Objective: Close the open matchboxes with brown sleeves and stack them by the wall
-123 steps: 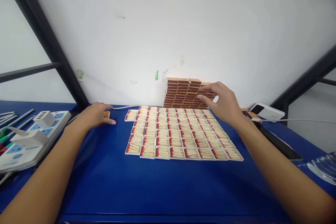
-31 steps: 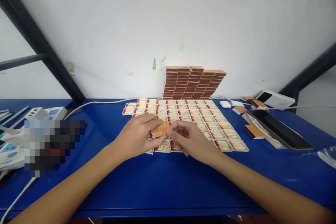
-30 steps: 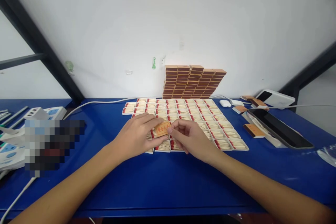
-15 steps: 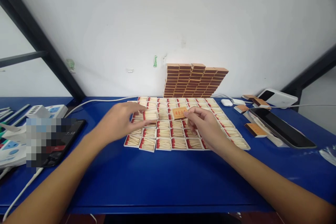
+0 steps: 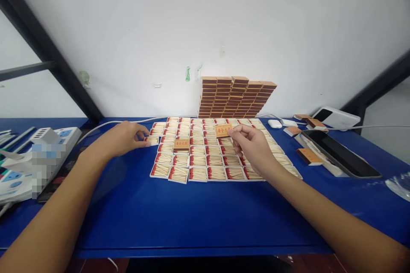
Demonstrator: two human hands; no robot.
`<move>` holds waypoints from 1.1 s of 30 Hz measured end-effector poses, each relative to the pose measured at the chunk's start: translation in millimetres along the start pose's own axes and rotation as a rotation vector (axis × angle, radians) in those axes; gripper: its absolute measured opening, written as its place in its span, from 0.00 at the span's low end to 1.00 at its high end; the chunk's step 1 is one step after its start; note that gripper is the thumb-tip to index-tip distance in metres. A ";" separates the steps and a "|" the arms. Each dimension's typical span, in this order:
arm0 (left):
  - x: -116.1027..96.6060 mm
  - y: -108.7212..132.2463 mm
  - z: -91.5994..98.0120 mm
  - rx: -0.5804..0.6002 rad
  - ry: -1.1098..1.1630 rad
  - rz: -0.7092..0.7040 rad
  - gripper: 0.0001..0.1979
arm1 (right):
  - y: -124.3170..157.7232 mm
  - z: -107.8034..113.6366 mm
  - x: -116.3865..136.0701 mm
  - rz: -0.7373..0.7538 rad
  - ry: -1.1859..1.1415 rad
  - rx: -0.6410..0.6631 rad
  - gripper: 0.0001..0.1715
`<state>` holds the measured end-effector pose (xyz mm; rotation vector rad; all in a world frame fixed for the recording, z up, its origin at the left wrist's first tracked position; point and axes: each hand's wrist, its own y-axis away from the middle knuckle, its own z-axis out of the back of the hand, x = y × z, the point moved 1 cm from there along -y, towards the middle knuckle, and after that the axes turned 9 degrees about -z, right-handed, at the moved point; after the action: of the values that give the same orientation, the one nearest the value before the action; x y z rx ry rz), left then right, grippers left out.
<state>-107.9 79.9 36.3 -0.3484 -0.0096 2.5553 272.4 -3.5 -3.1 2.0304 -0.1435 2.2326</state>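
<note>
My left hand (image 5: 126, 138) is at the left side of the rows, thumb and fingers closed on a small white tray of matches (image 5: 151, 140), low beside the other trays. My right hand (image 5: 251, 145) pinches an orange matchbox sleeve (image 5: 223, 130) with red lettering, held above the trays; whether anything is inside cannot be seen. Many open trays of red-headed matches (image 5: 198, 173) lie side by side in rows on the blue table. Another orange matchbox sleeve (image 5: 181, 144) rests on top of the trays, between my hands.
Brown-sided matchboxes are stacked (image 5: 235, 98) against the white wall. To the right lie a dark phone (image 5: 341, 153), loose matchboxes (image 5: 309, 156), a white earbud case (image 5: 274, 123) and a white device (image 5: 338, 117). A power strip (image 5: 68, 136) with plugs and cables stands at left, beside another phone.
My left hand has moved left with the match tray, lowering it beside the rows and uncovering the sleeve on the trays. My right hand still holds its sleeve, slightly raised. The view shifted a little.
</note>
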 end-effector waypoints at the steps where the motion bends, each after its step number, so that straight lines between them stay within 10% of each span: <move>1: -1.3 -1.1 -1.5 -0.008 -0.003 -0.011 0.22 | 0.1 -0.1 -0.2 0.000 0.007 0.000 0.24; 10: -20.8 -0.8 -3.9 -0.147 -0.123 -0.040 0.21 | -6.0 7.2 -0.4 0.043 0.010 -0.039 0.22; 17: -65.7 -6.4 -30.8 -0.273 0.022 -0.375 0.27 | -14.1 25.3 10.8 0.117 0.020 -0.167 0.26; 33: -65.5 -11.2 -36.9 -0.342 0.009 -0.492 0.16 | -67.4 137.0 9.8 0.181 0.466 -0.655 0.16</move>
<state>-39.6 52.3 17.5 -0.4256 -0.4741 2.0570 416.5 42.7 19.0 1.1767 -0.8978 2.2693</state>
